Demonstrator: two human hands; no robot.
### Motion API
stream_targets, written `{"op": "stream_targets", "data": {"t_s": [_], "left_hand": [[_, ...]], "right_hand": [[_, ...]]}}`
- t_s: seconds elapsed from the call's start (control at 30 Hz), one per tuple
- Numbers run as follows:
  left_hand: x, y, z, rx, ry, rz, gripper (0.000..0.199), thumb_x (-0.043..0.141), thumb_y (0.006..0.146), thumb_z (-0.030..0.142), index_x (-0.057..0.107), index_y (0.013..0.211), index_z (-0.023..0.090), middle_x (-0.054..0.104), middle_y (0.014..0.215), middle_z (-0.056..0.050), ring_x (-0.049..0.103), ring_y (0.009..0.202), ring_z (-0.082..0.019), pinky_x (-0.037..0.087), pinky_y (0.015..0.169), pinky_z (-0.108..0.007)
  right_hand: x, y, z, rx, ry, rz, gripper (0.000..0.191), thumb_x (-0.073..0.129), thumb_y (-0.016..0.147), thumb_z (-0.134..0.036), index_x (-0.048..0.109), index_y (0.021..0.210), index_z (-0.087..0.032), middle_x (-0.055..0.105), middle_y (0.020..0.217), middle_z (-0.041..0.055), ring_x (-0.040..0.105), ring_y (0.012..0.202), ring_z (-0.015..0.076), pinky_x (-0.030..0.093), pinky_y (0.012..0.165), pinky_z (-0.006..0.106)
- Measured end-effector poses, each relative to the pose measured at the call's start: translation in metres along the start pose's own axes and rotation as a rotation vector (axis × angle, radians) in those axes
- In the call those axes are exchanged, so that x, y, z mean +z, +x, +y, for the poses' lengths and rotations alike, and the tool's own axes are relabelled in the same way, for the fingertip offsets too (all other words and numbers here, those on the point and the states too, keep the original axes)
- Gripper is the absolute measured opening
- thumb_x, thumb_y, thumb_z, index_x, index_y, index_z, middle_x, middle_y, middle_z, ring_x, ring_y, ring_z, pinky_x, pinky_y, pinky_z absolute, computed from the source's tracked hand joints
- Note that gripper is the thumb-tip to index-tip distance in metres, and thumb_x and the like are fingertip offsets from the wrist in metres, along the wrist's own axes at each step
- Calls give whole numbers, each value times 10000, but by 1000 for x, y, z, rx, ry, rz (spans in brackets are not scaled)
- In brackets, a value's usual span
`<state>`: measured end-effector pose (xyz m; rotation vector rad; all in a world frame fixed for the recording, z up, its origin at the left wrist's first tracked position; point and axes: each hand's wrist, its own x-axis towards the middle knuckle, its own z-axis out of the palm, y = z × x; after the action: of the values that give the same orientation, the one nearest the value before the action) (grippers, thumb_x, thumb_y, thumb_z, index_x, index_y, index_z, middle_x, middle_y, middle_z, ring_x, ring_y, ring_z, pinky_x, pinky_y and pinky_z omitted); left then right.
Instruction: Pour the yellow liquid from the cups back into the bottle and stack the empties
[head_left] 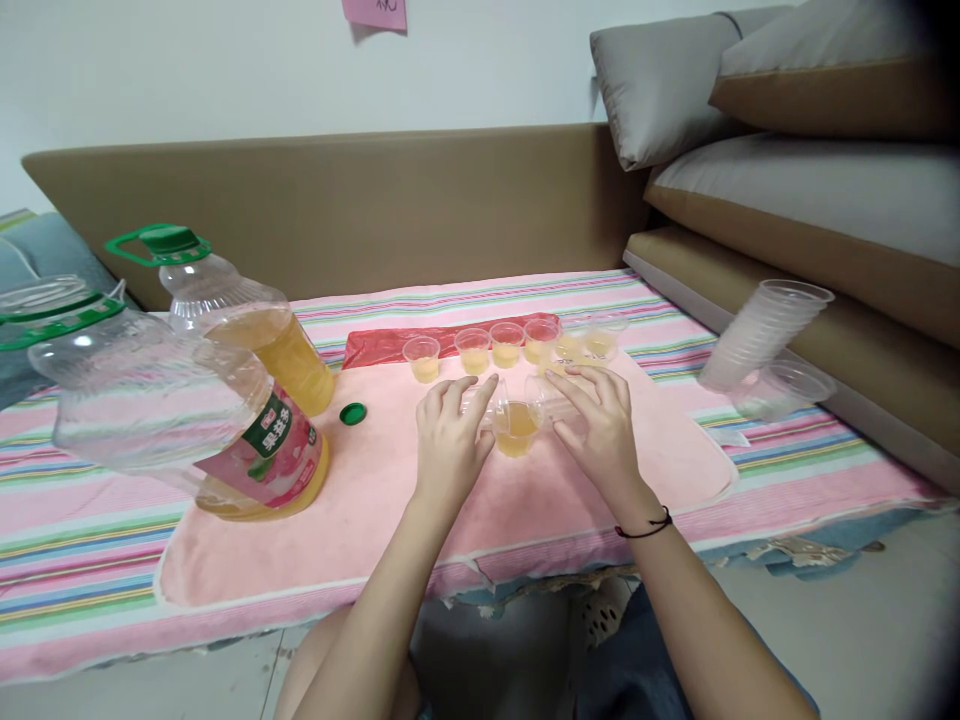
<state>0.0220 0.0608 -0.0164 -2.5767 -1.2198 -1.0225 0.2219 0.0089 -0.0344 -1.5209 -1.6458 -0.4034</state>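
Note:
My left hand (pixel 450 435) is closed around a clear plastic cup (pixel 495 408) tipped on its side, its mouth facing right. Mirroring it, my right hand (pixel 604 425) grips another clear plastic cup (pixel 551 400), mouth to the left. Both rims meet over a third cup (pixel 516 438), which stands upright with yellow liquid in it. My fingers partly hide the two tilted cups, and I cannot tell how much liquid they hold. Behind my hands, a row of clear cups (pixel 474 355) with some yellow liquid stands along a red plastic bag (pixel 397 344).
Two big juice bottles, an uncapped one (pixel 150 400) and a capped one (pixel 259 335), stand at left near a green cap (pixel 352 413). Stacked cups (pixel 765 335) lean at right beside piled cushions (pixel 810 190). A pink mat (pixel 360 530) covers the striped cloth (pixel 67 545).

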Motion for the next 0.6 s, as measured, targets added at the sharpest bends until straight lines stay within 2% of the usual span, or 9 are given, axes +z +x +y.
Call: {"op": "stream_targets", "data": {"t_s": [0.13, 0.3, 0.6], "left_hand": [[-1, 0, 1, -33, 0, 0, 615, 626, 759, 139, 526, 1359, 234, 614, 1267, -89, 497, 1122, -295, 408, 942, -437], [0, -2, -1, -141, -18, -20, 588, 637, 770, 212, 515, 1346, 208, 633, 1239, -99, 551, 1106, -300, 411, 933, -443], [4, -2, -9, -330, -300, -3, 590, 710, 734, 253, 507, 1286, 199, 656, 1210, -105, 615, 1113, -289, 453, 951, -442]], "right_hand": [[1, -1, 0, 18, -9, 23, 537, 641, 753, -99, 621, 1274, -230, 591, 1213, 103, 486, 1164, 296, 427, 1014, 484], [3, -4, 2, 81, -36, 44, 542, 681, 745, -179, 612, 1281, -212, 612, 1139, 100, 522, 1086, 292, 445, 974, 475], [6, -7, 6, 261, 38, 29, 563, 704, 740, -314, 578, 1279, -209, 647, 1139, 112, 571, 1071, 305, 459, 939, 498]]}}
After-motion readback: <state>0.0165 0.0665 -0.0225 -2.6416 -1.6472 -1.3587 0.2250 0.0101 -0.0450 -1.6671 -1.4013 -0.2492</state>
